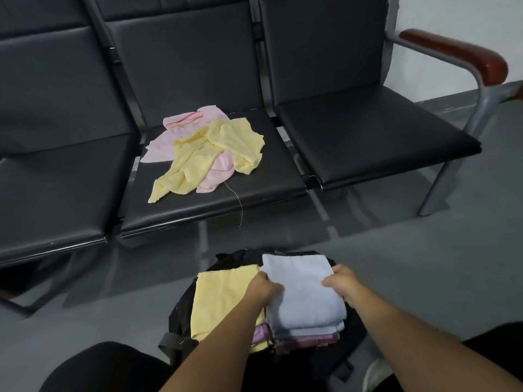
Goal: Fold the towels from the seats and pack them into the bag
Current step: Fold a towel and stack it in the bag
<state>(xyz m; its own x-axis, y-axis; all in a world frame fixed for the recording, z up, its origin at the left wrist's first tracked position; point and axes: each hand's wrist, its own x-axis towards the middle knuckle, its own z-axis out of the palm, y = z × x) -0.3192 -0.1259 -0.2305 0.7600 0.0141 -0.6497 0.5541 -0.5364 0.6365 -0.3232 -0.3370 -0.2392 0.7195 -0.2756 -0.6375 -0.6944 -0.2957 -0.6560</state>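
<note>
Your left hand [264, 290] and right hand [341, 281] each grip a side edge of the folded blue towel [304, 295], lower centre of frame over the black bag [182, 311]; press it down flat and square beside the folded yellow towel [223, 299] so the folds don't slip.

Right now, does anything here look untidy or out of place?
Yes. A yellow towel and a pink towel lie crumpled in a heap on the middle seat, and a loose thread trails from them over its front edge. The left hand and right hand grip the folded blue towel over the bag.
</note>
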